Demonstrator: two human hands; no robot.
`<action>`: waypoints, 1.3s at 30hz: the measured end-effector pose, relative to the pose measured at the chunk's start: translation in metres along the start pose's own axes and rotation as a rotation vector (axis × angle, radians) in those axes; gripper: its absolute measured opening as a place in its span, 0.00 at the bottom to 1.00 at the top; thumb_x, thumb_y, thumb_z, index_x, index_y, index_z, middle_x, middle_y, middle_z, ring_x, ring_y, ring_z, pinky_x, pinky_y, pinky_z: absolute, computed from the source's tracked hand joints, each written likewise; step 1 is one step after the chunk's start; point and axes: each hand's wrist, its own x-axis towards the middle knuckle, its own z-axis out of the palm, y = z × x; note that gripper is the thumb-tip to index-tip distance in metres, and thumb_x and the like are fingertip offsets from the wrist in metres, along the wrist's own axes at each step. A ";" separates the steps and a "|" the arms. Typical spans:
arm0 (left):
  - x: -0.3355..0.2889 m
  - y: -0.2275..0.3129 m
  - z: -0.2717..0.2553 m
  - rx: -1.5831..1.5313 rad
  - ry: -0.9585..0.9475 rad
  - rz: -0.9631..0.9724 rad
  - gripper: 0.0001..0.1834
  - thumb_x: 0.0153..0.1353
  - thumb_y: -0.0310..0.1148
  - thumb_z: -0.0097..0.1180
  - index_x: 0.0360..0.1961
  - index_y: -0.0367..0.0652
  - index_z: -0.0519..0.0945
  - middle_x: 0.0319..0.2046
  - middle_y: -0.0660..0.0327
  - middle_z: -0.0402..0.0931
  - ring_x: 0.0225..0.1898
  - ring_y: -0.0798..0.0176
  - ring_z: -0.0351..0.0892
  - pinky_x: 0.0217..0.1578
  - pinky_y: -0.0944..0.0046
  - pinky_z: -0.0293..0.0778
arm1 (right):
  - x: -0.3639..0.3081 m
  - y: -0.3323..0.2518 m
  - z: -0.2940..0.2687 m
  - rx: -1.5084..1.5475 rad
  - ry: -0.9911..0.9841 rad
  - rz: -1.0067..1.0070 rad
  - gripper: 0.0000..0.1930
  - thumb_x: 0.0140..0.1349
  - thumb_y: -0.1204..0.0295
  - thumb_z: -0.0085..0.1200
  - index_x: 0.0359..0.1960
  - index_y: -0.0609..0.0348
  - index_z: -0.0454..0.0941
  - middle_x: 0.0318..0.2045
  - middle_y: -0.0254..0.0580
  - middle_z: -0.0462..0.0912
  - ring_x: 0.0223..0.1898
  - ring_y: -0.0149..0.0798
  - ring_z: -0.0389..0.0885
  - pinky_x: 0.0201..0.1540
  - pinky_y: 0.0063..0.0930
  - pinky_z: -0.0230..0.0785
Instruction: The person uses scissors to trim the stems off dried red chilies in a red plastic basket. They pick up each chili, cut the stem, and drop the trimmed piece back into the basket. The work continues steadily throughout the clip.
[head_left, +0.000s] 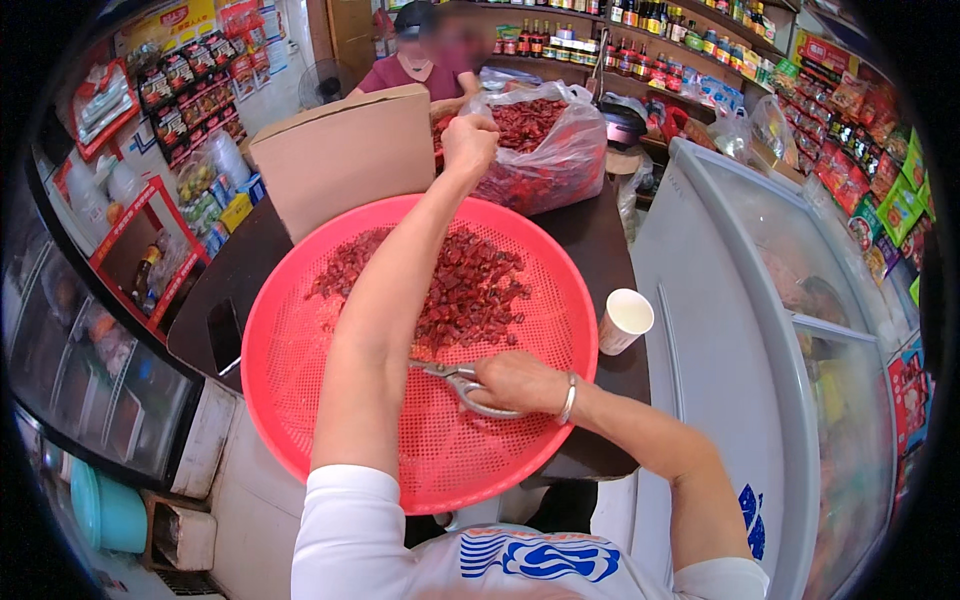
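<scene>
A large round red plastic sieve tray (285, 395) lies on the dark table, with cut pieces of dried red chili (475, 285) heaped over its middle and far part. Low over the tray's near right side, my right hand (520, 382) is closed round the grey handles of a pair of scissors (455, 375), whose blades point left. My left arm stretches far across the tray. At its end my left hand (470, 142) is closed beside a clear plastic bag (560, 165) of dried red chilies; what its fingers hold, if anything, is hidden.
A cardboard box flap (340, 160) stands behind the tray. At its right is a white paper cup (627, 315), at its left a phone (224, 335). A chest freezer (700, 270) borders the right side. Another person (420, 70) sits across the table.
</scene>
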 end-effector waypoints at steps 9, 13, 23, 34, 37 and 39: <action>0.034 0.010 0.063 0.462 -0.052 0.270 0.09 0.48 0.25 0.52 0.26 0.42 0.85 0.29 0.43 0.79 0.37 0.44 0.80 0.43 0.52 0.74 | -0.004 -0.004 -0.003 0.023 0.017 -0.010 0.18 0.55 0.58 0.49 0.31 0.65 0.76 0.22 0.56 0.79 0.26 0.54 0.80 0.30 0.46 0.72; 0.056 -0.018 0.085 0.681 -0.247 0.249 0.12 0.52 0.26 0.49 0.35 0.37 0.82 0.39 0.43 0.78 0.45 0.43 0.77 0.48 0.51 0.72 | -0.004 -0.004 -0.002 0.085 0.018 -0.081 0.16 0.56 0.60 0.49 0.41 0.58 0.74 0.25 0.54 0.80 0.27 0.53 0.80 0.29 0.47 0.72; 0.079 -0.035 0.124 0.711 -0.722 -0.015 0.24 0.55 0.36 0.50 0.53 0.39 0.74 0.56 0.47 0.68 0.58 0.44 0.67 0.56 0.48 0.65 | -0.006 0.013 0.020 0.099 0.116 -0.154 0.17 0.55 0.60 0.51 0.34 0.65 0.74 0.24 0.55 0.80 0.28 0.53 0.80 0.31 0.45 0.72; 0.069 -0.040 0.130 0.644 -0.731 0.035 0.28 0.56 0.46 0.50 0.56 0.46 0.70 0.57 0.50 0.69 0.60 0.49 0.66 0.57 0.50 0.63 | -0.008 0.015 0.022 0.223 0.247 -0.221 0.17 0.53 0.62 0.52 0.30 0.67 0.71 0.23 0.56 0.78 0.26 0.53 0.79 0.28 0.45 0.70; 0.068 -0.043 0.124 0.620 -0.714 0.072 0.25 0.56 0.45 0.51 0.54 0.46 0.71 0.55 0.51 0.70 0.58 0.51 0.68 0.55 0.55 0.66 | -0.009 0.011 0.017 0.187 0.154 -0.152 0.16 0.54 0.62 0.51 0.32 0.66 0.72 0.22 0.56 0.78 0.26 0.53 0.79 0.29 0.45 0.70; 0.073 -0.049 0.120 0.602 -0.723 0.110 0.25 0.56 0.45 0.51 0.53 0.46 0.72 0.55 0.50 0.70 0.57 0.51 0.69 0.54 0.56 0.66 | -0.009 0.008 0.012 0.177 0.123 -0.144 0.16 0.55 0.61 0.51 0.34 0.66 0.72 0.21 0.55 0.78 0.26 0.53 0.79 0.29 0.45 0.70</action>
